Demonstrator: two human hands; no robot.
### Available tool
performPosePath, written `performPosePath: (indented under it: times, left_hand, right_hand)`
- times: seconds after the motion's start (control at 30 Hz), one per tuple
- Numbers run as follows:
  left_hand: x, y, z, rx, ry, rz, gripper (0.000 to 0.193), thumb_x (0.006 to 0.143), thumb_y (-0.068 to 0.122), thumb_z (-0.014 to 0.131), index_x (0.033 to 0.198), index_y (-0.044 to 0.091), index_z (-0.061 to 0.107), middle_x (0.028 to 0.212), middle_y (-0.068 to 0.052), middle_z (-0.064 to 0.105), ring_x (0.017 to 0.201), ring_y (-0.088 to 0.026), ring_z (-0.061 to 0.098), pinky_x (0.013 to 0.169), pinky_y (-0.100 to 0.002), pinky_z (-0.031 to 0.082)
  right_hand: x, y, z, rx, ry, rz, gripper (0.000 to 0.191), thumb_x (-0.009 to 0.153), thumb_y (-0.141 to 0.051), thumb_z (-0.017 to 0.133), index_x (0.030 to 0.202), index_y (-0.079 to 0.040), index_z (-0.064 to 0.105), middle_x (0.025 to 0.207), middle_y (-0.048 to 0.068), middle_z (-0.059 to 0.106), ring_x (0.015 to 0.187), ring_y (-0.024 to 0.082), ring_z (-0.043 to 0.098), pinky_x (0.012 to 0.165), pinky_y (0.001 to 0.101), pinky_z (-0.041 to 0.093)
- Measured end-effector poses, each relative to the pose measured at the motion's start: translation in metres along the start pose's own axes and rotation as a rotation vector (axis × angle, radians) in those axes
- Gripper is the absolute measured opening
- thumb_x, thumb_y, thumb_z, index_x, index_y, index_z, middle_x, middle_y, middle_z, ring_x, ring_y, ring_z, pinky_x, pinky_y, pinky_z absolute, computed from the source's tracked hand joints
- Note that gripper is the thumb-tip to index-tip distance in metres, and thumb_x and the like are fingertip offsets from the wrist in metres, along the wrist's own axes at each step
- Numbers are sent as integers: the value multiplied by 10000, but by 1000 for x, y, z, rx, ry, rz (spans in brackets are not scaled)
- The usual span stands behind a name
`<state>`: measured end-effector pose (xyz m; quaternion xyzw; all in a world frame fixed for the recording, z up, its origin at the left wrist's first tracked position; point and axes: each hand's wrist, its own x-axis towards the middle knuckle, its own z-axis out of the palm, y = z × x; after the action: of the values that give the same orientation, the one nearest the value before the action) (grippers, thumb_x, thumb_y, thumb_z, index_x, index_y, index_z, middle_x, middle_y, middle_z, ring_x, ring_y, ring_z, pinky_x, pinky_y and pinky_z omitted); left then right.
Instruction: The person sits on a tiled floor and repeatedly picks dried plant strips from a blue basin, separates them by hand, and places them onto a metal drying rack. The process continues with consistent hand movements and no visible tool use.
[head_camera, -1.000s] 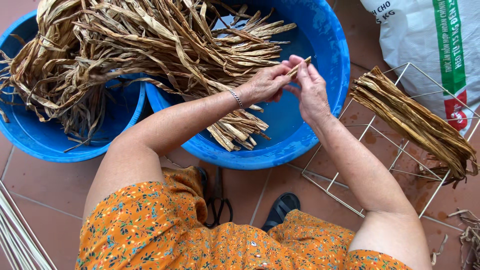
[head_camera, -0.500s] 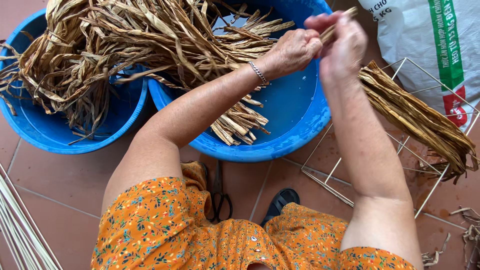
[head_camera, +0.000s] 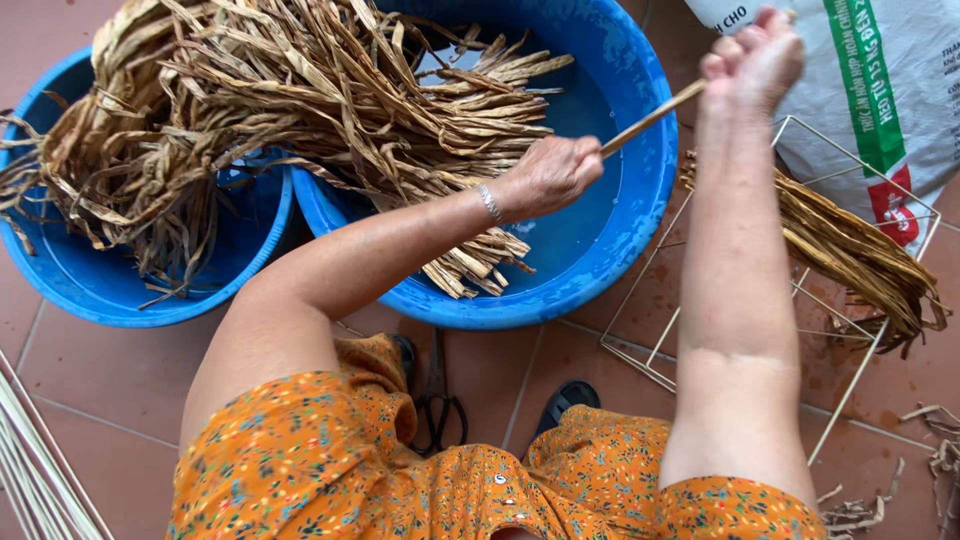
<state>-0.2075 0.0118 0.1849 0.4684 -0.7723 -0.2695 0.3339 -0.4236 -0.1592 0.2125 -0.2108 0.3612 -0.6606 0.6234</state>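
A tan dried fibre strip (head_camera: 650, 120) is stretched taut between my two hands. My left hand (head_camera: 550, 175) grips its lower end over the large blue basin (head_camera: 640, 250). My right hand (head_camera: 755, 55) pinches the upper end, raised high near the white sack (head_camera: 880, 90). A big heap of brown dried strips (head_camera: 300, 100) spills across both basins, just left of my left hand. My wrist carries a thin silver bracelet (head_camera: 489, 203).
A second blue basin (head_camera: 90, 290) stands at the left. A white wire rack (head_camera: 850, 300) at the right carries a bundle of sorted strips (head_camera: 850, 250). Black scissors (head_camera: 437, 400) lie on the tiled floor by my knees. Pale thin sticks (head_camera: 30, 470) lie at bottom left.
My right hand has risen and moved right, pulling the strip out long. My left hand has stayed over the basin, holding the other end.
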Motion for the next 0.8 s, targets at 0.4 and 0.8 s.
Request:
performPosePath:
  times: [0.4, 0.8]
  left_hand:
    - [-60, -20, -30, 23, -183, -17, 300, 1010, 273, 385, 917, 70, 586, 622, -143, 561, 603, -349, 590, 649, -516, 480]
    - [-102, -46, -51, -2, -184, 92, 226, 1033, 218, 427, 956, 59, 568, 710, -149, 590, 657, -382, 607, 659, -525, 496]
  right_hand:
    - [0, -23, -17, -99, 299, -202, 208, 982, -163, 486, 997, -15, 631, 617, -18, 407, 450, 101, 345, 392, 292, 271]
    - [7, -28, -29, -118, 378, -320, 157, 866, -55, 476, 980, 14, 560, 600, -19, 383, 428, 112, 330, 348, 320, 262]
